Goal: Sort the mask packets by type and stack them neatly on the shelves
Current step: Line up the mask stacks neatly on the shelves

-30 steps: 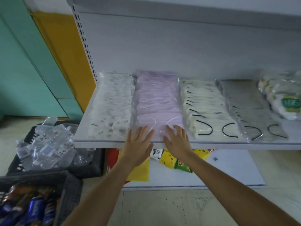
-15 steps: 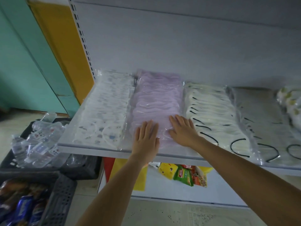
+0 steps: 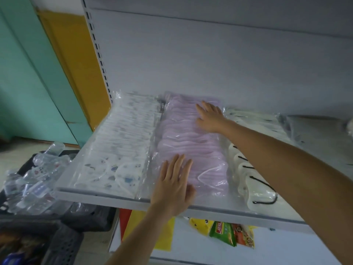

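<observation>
Nearest, 7 o'clock in view: dark crates (image 3: 80,220) on the floor, the upper one full of clear water bottles (image 3: 36,180). None of this belongs to the sort.

6 o'clock, under the working shelf: lower shelf (image 3: 286,251) with a few snack packets (image 3: 223,233) and a yellow sheet (image 3: 166,234). No mask packets visible there.

Working shelf (image 3: 95,194): its front lip runs from 8 to 4 o'clock.

Left hand (image 3: 173,184): flat, fingers straight and close together, palm down on the near end of the purple mask packets (image 3: 191,142). It grips nothing.

The purple row runs front to back at centre, packets overlapped like shingles. Just beside it at 9 o'clock is a row of patterned mask packets (image 3: 122,146). At 3 o'clock are the white mask packets with black loops (image 3: 246,169), partly under the right forearm. Beyond them, grey packets (image 3: 321,136) at the frame edge, blurred.

Right hand (image 3: 210,117): flat, fingers spread, pressing the far end of the purple row near the back panel (image 3: 210,54). It holds nothing.

Judgement: the sort looks largely done, with four types each in its own lane and no mixing visible. The step in hand reads as smoothing and squaring the purple row. Possibly left: the loose plastic at the front lip and the lane gaps. The shelf's right end is out of frame, so I cannot tell whether unsorted packets remain.
</observation>
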Demonstrator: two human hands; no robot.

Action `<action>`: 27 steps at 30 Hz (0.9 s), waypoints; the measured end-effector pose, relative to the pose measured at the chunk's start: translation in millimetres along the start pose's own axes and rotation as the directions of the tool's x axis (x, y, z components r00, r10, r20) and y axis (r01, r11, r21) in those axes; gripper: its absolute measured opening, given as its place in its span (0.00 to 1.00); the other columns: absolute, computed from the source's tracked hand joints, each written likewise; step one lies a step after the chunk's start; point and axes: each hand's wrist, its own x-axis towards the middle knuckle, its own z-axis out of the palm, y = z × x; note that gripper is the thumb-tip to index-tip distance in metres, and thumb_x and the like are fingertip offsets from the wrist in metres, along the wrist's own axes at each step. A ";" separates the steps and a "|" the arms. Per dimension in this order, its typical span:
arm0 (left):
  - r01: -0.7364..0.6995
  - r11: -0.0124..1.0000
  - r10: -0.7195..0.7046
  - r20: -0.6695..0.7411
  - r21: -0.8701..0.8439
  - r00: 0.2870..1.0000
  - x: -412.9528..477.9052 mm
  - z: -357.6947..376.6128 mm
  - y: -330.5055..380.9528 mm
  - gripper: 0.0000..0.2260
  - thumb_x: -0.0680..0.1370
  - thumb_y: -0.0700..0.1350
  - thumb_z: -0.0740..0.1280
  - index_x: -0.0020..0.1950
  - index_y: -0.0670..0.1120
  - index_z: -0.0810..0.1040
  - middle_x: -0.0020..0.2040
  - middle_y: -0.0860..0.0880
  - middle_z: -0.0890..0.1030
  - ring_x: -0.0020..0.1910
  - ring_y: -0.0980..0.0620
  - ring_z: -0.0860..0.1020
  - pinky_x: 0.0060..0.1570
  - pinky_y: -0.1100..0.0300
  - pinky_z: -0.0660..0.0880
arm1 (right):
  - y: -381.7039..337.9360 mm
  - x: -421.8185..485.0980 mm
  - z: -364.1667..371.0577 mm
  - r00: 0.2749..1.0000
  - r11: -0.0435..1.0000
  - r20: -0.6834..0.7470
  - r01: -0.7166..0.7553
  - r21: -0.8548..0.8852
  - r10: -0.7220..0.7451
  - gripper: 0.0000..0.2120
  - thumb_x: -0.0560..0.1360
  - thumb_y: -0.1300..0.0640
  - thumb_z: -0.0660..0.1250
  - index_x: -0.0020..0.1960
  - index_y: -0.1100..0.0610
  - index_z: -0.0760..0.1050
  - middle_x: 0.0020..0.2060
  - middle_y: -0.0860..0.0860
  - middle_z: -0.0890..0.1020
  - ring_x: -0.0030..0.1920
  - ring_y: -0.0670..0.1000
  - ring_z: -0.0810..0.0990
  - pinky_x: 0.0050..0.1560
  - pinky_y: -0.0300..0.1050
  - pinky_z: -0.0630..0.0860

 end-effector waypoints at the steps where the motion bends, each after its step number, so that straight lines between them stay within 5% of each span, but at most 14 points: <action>1: -0.016 1.000 0.015 -0.026 -0.020 1.000 -0.7 2.1 -0.8 0.28 0.72 0.52 0.57 0.70 0.42 0.63 0.69 0.40 0.71 0.69 0.41 0.68 0.68 0.44 0.59 | 1.3 9.2 -1.9 1.000 1.000 -0.019 0.007 -0.007 -0.007 0.27 0.81 0.51 0.49 0.77 0.55 0.44 0.76 0.54 0.42 0.76 0.54 0.44 0.74 0.52 0.43; 7: -0.018 0.994 0.006 -0.115 -0.112 0.993 -0.4 4.3 -2.8 0.32 0.70 0.52 0.60 0.72 0.43 0.61 0.71 0.43 0.68 0.73 0.46 0.60 0.70 0.49 0.55 | -5.0 33.9 19.8 0.999 1.000 0.043 0.010 -0.012 -0.010 0.27 0.81 0.51 0.50 0.77 0.56 0.46 0.76 0.54 0.43 0.76 0.53 0.42 0.74 0.54 0.43; 10: -0.012 0.996 0.002 -0.110 -0.094 0.994 -1.3 5.9 -2.5 0.32 0.70 0.53 0.60 0.73 0.44 0.61 0.72 0.44 0.67 0.73 0.46 0.60 0.70 0.48 0.57 | -4.7 38.6 17.4 0.995 0.999 -0.098 0.017 -0.039 -0.021 0.28 0.81 0.51 0.49 0.77 0.57 0.45 0.76 0.56 0.42 0.76 0.54 0.41 0.74 0.54 0.40; 14: -0.026 0.994 0.012 -0.124 -0.108 0.992 -0.5 6.3 -2.4 0.32 0.70 0.53 0.60 0.73 0.44 0.61 0.71 0.43 0.68 0.72 0.46 0.60 0.70 0.49 0.55 | -5.5 40.9 13.1 0.997 0.997 -0.044 0.069 -0.043 -0.071 0.27 0.81 0.51 0.50 0.76 0.57 0.47 0.76 0.55 0.42 0.76 0.54 0.42 0.74 0.56 0.43; 17: -0.031 0.990 0.014 -0.126 -0.135 0.992 1.3 5.0 -4.5 0.30 0.71 0.53 0.60 0.72 0.46 0.63 0.71 0.45 0.67 0.72 0.47 0.60 0.71 0.51 0.52 | -7.4 29.3 20.3 0.991 1.000 -0.129 0.026 0.014 -0.024 0.27 0.81 0.49 0.49 0.77 0.56 0.46 0.76 0.56 0.42 0.76 0.56 0.42 0.74 0.55 0.41; 20: -0.042 0.988 0.030 -0.084 -0.151 0.996 3.1 2.1 -7.3 0.26 0.71 0.54 0.60 0.68 0.47 0.68 0.68 0.44 0.70 0.70 0.47 0.62 0.71 0.53 0.50 | -5.1 1.7 32.0 0.998 0.996 0.063 -0.027 0.085 0.022 0.27 0.81 0.44 0.49 0.77 0.52 0.49 0.77 0.54 0.44 0.76 0.56 0.44 0.74 0.54 0.43; 23: -0.059 0.990 0.053 -0.048 -0.132 0.997 4.0 0.0 -9.3 0.24 0.71 0.54 0.60 0.64 0.46 0.72 0.64 0.43 0.74 0.66 0.46 0.65 0.70 0.49 0.58 | -1.8 -25.8 41.5 0.996 0.994 0.084 -0.028 0.101 0.020 0.27 0.81 0.43 0.49 0.77 0.50 0.47 0.76 0.53 0.41 0.76 0.55 0.42 0.74 0.52 0.42; 27: -0.084 0.995 0.081 0.045 0.049 0.996 7.3 -11.0 -4.1 0.24 0.70 0.54 0.57 0.59 0.44 0.78 0.59 0.43 0.79 0.61 0.42 0.75 0.56 0.38 0.71 | 6.3 -45.7 43.3 0.990 0.996 0.137 0.004 0.093 -0.017 0.27 0.81 0.44 0.46 0.77 0.51 0.44 0.77 0.53 0.42 0.76 0.54 0.42 0.74 0.52 0.42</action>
